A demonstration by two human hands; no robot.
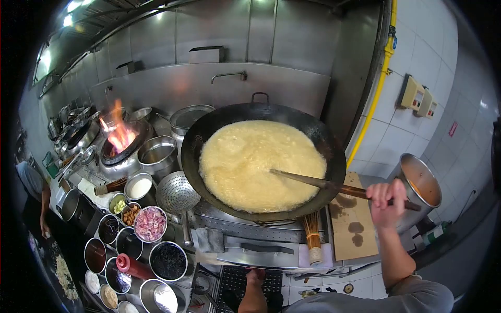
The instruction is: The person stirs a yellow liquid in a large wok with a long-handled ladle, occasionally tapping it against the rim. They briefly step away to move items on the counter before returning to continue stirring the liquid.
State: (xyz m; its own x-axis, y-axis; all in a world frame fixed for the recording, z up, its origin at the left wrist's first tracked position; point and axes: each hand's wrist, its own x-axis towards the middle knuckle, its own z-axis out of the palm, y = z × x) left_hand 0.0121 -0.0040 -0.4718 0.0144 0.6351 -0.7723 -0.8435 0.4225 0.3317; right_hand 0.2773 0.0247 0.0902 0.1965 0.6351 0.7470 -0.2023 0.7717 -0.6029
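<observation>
My right hand (387,202) is wrapped round the wooden handle of a long metal-shafted cooking utensil (334,185). Its far end dips into pale yellow, bubbling liquid (261,151), so the head is hidden. A large black wok (331,138) holds this liquid on the stove in front of me. Low down, my left hand (255,276) is at the stove's front edge, just below the metal ledge, its fingers mostly concealed. Above it on the ledge lie a folded grey cloth (210,240) and a dark curved bar (267,248).
Flames rise from a burner (121,138) at left. A perforated skimmer (178,193) lies beside the wok, near bowls of chopped shallots (150,224) and sauces. A bamboo brush (313,240), stained cardboard (355,229) and a tall pot (425,182) are right. Another person's arm (45,203) shows far left.
</observation>
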